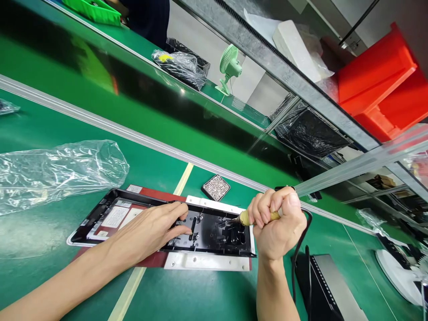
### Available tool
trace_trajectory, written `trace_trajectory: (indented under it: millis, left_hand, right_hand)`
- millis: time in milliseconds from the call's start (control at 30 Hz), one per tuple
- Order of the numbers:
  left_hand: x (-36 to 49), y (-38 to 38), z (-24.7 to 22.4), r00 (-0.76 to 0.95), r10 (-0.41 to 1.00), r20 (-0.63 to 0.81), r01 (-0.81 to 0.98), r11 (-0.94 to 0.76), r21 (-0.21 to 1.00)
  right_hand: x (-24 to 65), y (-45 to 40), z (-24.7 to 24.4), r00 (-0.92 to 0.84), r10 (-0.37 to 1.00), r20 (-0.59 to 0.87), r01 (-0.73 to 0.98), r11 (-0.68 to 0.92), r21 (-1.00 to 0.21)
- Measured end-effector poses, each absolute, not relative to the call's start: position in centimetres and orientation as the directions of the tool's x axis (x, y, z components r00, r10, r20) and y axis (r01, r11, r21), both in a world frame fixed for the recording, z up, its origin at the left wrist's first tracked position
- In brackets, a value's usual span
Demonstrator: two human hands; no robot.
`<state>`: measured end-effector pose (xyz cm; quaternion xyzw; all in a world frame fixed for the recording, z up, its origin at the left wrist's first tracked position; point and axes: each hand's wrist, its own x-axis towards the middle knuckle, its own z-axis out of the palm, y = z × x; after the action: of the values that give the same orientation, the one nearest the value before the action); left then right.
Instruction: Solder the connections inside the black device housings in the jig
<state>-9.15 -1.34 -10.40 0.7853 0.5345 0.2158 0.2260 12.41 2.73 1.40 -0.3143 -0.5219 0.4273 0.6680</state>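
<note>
A long black plastic housing (214, 227) lies on a dark red board with white strips (207, 262). My left hand (167, 223) rests over the middle of the housing, fingers bent, thumb and fingertips apart, touching its inside and far edge. A yellow-handled tool (245, 218) with a dark metal tip is in my right hand (276, 218), its fist wrapped round the handle. The tip points left into the right part of the housing, where the exact contact is too small to tell.
A small tray of tiny metal pieces (216, 187) sits behind the housing. Clear plastic bags (63, 171) lie at left. A dark cable (307, 223) and a black panel (329, 285) are at right. Red bins (377, 76) stand on a shelf; a person (147, 22) is beyond the divider.
</note>
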Motion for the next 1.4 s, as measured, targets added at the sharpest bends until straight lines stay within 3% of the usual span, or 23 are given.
trace_trajectory:
  millis: [1067, 1233, 1333, 1400]
  left_hand:
    - [-9.4, -1.3, -11.2, 0.320, 0.935, 0.154, 0.742, -0.348, 0.573]
    - [-9.9, -0.9, -9.7, 0.288, 0.951, 0.111, 0.735, -0.293, 0.611]
    - [-9.5, -1.6, -7.6, 0.226, 0.953, 0.201, 0.726, -0.302, 0.618]
    - [-8.3, -2.7, -6.4, 0.253, 0.914, 0.317, 0.689, -0.400, 0.605]
  right_hand:
    - [11.8, 4.1, 0.5, 0.095, 0.912, 0.398, -0.244, 0.409, -0.879]
    - [11.8, 4.2, 0.2, 0.070, 0.908, 0.414, -0.256, 0.417, -0.872]
    - [12.1, 4.3, 0.0, 0.054, 0.910, 0.410, -0.287, 0.408, -0.867]
    - [12.1, 4.3, -0.1, 0.052, 0.913, 0.404, -0.305, 0.400, -0.864]
